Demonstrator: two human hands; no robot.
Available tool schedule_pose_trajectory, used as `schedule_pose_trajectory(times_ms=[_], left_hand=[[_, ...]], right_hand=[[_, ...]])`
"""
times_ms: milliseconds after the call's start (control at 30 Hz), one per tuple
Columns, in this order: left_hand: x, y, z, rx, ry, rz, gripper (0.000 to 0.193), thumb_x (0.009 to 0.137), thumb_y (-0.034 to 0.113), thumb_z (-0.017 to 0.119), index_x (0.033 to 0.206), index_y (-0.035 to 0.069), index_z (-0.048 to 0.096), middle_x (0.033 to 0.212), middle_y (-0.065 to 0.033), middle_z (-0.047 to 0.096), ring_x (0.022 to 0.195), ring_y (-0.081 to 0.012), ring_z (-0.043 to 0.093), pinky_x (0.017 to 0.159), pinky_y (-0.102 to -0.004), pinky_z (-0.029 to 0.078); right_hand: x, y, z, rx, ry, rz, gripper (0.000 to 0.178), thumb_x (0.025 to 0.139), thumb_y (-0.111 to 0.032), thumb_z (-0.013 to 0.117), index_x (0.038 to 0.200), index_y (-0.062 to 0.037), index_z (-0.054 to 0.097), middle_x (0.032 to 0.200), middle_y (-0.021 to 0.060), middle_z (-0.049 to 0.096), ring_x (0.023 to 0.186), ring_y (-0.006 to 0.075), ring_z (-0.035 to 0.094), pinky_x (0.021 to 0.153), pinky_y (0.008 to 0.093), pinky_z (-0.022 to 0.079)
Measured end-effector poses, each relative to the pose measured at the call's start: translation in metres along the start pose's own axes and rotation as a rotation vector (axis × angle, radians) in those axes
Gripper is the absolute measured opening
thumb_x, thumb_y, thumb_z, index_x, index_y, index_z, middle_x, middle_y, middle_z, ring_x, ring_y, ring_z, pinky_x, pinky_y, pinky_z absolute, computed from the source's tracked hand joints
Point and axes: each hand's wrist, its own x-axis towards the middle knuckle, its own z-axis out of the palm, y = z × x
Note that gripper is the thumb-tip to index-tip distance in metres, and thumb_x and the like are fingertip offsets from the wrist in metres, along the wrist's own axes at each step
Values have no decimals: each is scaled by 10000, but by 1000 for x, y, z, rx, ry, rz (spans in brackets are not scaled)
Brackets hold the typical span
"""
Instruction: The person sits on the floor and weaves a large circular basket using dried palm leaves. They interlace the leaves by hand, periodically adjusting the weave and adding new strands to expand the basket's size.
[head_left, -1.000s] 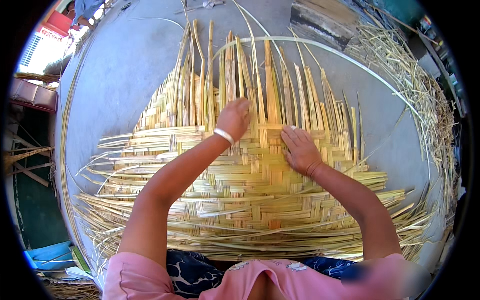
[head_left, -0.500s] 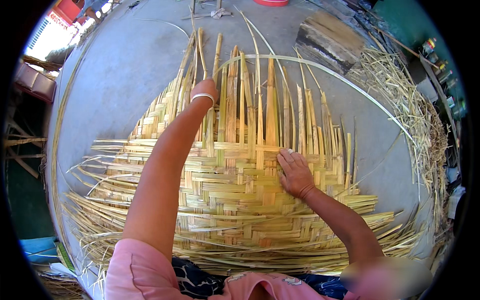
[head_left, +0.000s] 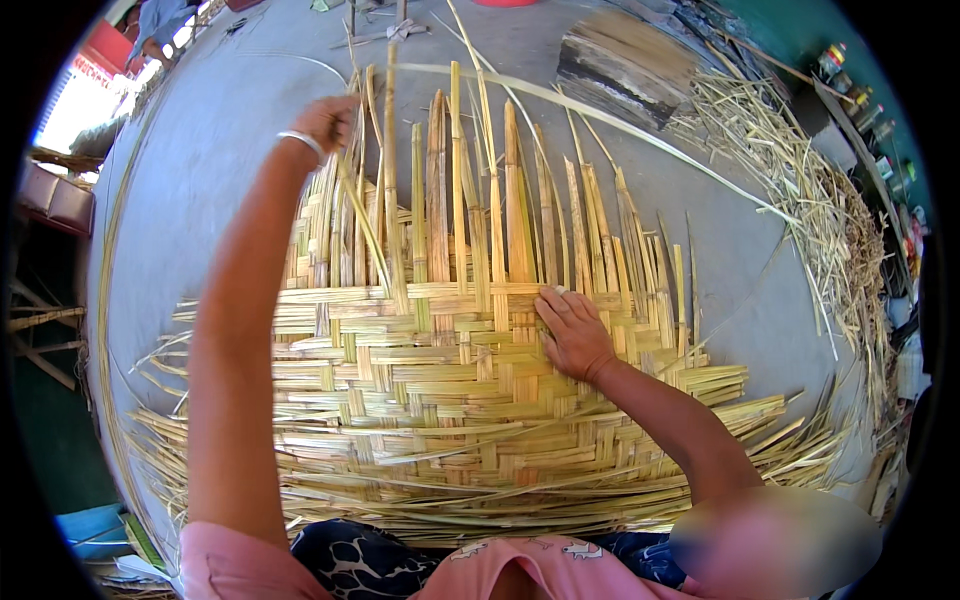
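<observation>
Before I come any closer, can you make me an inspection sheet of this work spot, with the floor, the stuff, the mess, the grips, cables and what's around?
Surface: grey floor, with the weaving spread over it.
Job's things: woven mat, partly woven; unwoven strips point away from the person.
Clutter: straw heap at the right; worn block near it.
Left grip: raised past the mat's left part, fingers curled; seems to hold a bent strip, though blur hides the details.
Right grip: flat on the mat, fingers at the edge of the weave.
Cables: nothing seen.
Surroundings: bottles at upper right; part of another person at upper left.
</observation>
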Motion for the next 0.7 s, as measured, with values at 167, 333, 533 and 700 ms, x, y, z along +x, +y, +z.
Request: schedule_pose_trajectory(times_ms=[167, 333, 533, 700], left_hand=[[-49, 112, -46, 150, 200, 110, 332, 782, 202, 716, 649, 188, 412, 551, 79, 303, 451, -66, 263, 407, -237, 255], [-113, 189, -89, 217, 437, 221, 264, 780, 217, 718, 702, 168, 470, 571, 67, 403, 489, -56, 387, 449, -222, 329], [-175, 289, -144, 171, 627, 522, 251, 772, 231, 722, 891, 67, 575, 729, -11, 572, 639, -108, 543, 576, -252, 456], [-190, 274, -78, 779, 477, 510, 538, 830, 410, 612, 1221, 55, 512, 1038, -72, 593, 978, -176, 559, 760, -331, 463]], right_hand=[[-4, 3, -2, -16, -43, 6, 544, 801, -259, 540, 1288, -40, 433, 1378, 114, 380, 1261, 275, 341, 1067, 404, 234], [-7, 3, 1, -19, -57, 34, 545, 813, -271, 518, 1299, -45, 423, 1389, 117, 362, 1279, 273, 314, 1076, 400, 217], [2, -10, -1, -34, -108, 9, 528, 843, -284, 486, 1309, -49, 413, 1391, 116, 359, 1286, 271, 308, 1082, 397, 206], [-1, -9, -5, -122, -109, -31, 526, 838, -280, 497, 1305, -53, 414, 1384, 121, 363, 1281, 276, 317, 1072, 398, 220]])
